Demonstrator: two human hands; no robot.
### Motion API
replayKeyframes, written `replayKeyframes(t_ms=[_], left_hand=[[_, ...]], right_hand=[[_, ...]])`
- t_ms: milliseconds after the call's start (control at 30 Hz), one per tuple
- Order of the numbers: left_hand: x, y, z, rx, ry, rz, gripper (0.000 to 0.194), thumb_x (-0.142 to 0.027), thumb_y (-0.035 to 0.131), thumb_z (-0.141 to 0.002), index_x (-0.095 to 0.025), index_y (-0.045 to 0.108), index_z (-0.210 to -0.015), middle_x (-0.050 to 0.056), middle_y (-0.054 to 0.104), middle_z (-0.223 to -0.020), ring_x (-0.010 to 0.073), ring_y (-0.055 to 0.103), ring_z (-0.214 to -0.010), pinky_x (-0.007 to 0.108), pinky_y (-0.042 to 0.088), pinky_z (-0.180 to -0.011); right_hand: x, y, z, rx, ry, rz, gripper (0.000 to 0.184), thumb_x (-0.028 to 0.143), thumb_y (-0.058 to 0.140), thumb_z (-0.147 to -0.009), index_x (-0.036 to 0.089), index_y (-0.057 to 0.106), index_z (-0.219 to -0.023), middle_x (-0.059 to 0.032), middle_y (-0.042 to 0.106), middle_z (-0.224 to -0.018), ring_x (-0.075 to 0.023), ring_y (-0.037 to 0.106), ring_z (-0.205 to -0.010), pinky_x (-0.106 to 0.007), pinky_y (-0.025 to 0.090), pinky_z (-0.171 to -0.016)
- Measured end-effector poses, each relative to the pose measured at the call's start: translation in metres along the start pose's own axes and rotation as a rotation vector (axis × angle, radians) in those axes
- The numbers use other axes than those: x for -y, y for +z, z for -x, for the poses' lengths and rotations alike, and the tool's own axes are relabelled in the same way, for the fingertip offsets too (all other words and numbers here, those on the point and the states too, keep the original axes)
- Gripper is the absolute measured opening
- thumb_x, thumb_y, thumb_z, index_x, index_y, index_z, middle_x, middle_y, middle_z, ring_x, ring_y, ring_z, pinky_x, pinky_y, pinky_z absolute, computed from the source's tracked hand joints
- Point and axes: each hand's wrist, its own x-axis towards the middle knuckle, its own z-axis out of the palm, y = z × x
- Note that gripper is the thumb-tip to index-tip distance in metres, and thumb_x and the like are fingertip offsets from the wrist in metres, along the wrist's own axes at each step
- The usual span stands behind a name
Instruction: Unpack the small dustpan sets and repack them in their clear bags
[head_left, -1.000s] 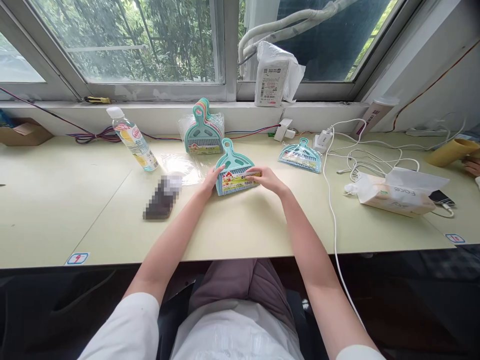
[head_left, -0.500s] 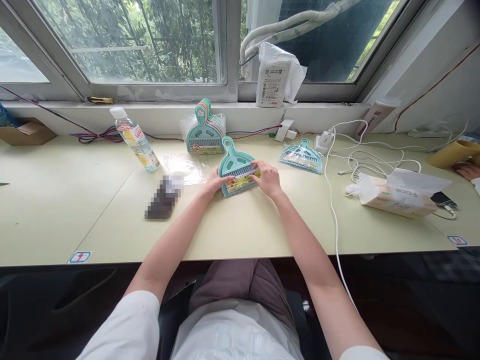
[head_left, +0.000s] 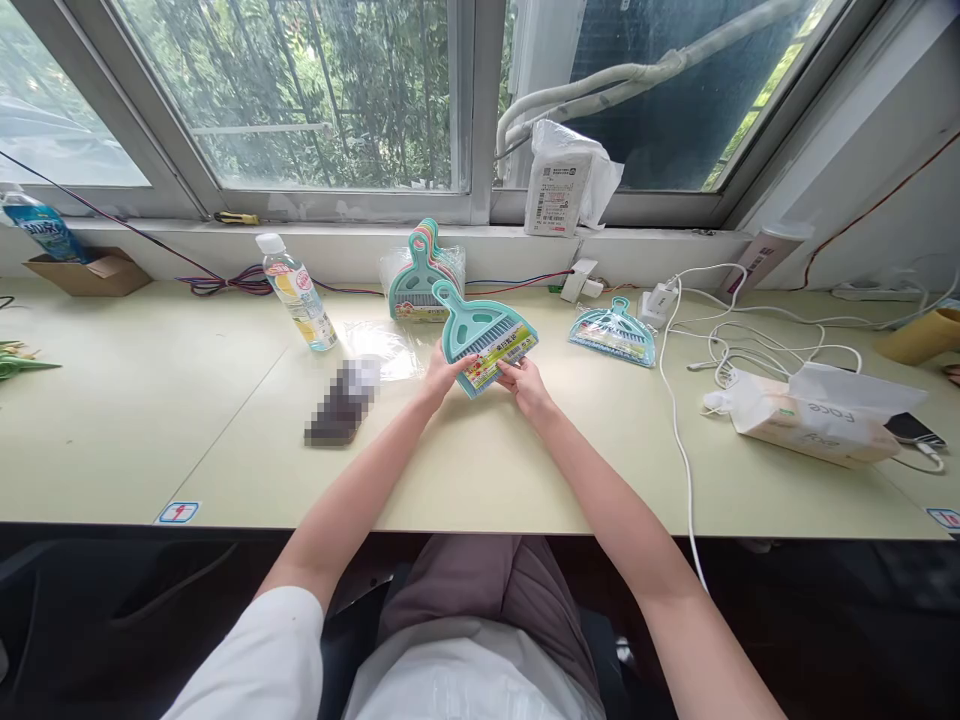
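Between my hands is a teal mini dustpan and brush set (head_left: 480, 330), tilted, with a yellow-green label across its bristles. My left hand (head_left: 444, 374) grips its lower left edge, thumb over the label. At the lower right corner, my right hand (head_left: 527, 384) pinches the set. Behind it, a stack of similar dustpan sets (head_left: 421, 285) stands against the wall in clear plastic. A wrapped dustpan set (head_left: 615, 331) lies to the right. Left of my hands, a clear plastic bag (head_left: 384, 350) lies flat on the table.
A drink bottle (head_left: 301, 295) and a pixelated dark object (head_left: 341, 405) are on the left of the table (head_left: 247, 460). To the right are a charger (head_left: 660, 302), tangled white cables (head_left: 739, 325) and a tissue pack (head_left: 814, 415). A cardboard box (head_left: 94, 275) sits far left.
The dustpan set has turned, its handle now leaning further left and its right corner raised. My right hand has slid down to its lower right corner. The camera view has shifted slightly.
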Motion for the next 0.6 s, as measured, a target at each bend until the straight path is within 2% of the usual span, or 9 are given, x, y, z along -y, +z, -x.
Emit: replayKeyframes(t_ms=[100,167,300,400,467,533,600], left_hand=[[-0.004,-0.003,-0.004,0.058,-0.006,-0.048,0.049,-0.045,0.066,-0.077,-0.023,0.053,-0.118,0.007,0.062,-0.112,0.028,0.055,-0.113,0.04,0.047,-0.091],[-0.009,-0.013,-0.008,-0.02,0.026,-0.115,0.038,-0.046,0.058,-0.083,-0.022,0.057,-0.112,0.009,0.062,-0.11,0.0289,0.053,-0.114,0.039,0.047,-0.091],[-0.015,-0.046,-0.014,-0.28,0.146,-0.425,0.036,-0.038,0.065,-0.076,-0.018,0.056,-0.105,0.015,0.06,-0.109,0.0332,0.043,-0.125,0.04,0.039,-0.098],[-0.016,-0.062,-0.013,-0.354,0.074,-0.778,0.042,-0.033,0.069,-0.07,-0.015,0.056,-0.105,0.019,0.061,-0.102,0.0401,0.04,-0.128,0.048,0.029,-0.103],[-0.017,-0.065,-0.011,-0.316,-0.064,-1.044,0.041,-0.028,0.066,-0.07,-0.013,0.056,-0.107,0.021,0.063,-0.099,0.0427,0.045,-0.123,0.052,0.027,-0.102],[-0.019,-0.062,-0.009,-0.213,-0.188,-1.317,0.039,-0.024,0.058,-0.076,-0.012,0.055,-0.112,0.023,0.064,-0.104,0.0409,0.051,-0.116,0.051,0.029,-0.099],[-0.021,-0.058,-0.007,-0.112,-0.211,-1.536,0.041,-0.018,0.05,-0.079,-0.012,0.052,-0.12,0.023,0.063,-0.108,0.037,0.054,-0.111,0.047,0.033,-0.095]], right_hand=[[0.009,-0.007,-0.001,-0.047,-0.045,-0.022,0.028,0.022,0.072,-0.069,0.022,0.054,-0.091,-0.0024,0.07,-0.092,-0.0171,0.069,-0.08,-0.038,0.056,-0.088],[0.015,-0.014,-0.003,-0.055,-0.068,-0.018,0.028,0.021,0.071,-0.069,0.021,0.055,-0.092,-0.002,0.07,-0.091,-0.0168,0.069,-0.079,-0.038,0.056,-0.088],[0.017,-0.025,-0.008,-0.064,-0.069,0.009,0.027,0.019,0.069,-0.071,0.02,0.055,-0.095,-0.0021,0.071,-0.091,-0.016,0.07,-0.076,-0.039,0.056,-0.088],[0.014,-0.028,-0.01,-0.046,-0.042,0.049,0.029,0.017,0.069,-0.072,0.02,0.055,-0.097,-0.0027,0.071,-0.093,-0.0163,0.07,-0.077,-0.039,0.056,-0.088],[0.013,-0.028,-0.01,-0.026,-0.024,0.072,0.03,0.015,0.069,-0.071,0.019,0.056,-0.098,-0.0031,0.072,-0.093,-0.0167,0.07,-0.077,-0.039,0.057,-0.086],[0.012,-0.027,-0.009,0.0,-0.001,0.083,0.029,0.013,0.068,-0.072,0.019,0.058,-0.098,-0.0038,0.072,-0.093,-0.0173,0.071,-0.077,-0.038,0.058,-0.083],[0.011,-0.026,-0.008,0.022,0.034,0.088,0.027,0.012,0.067,-0.072,0.018,0.059,-0.097,-0.0044,0.073,-0.091,-0.0179,0.071,-0.075,-0.038,0.059,-0.081]])
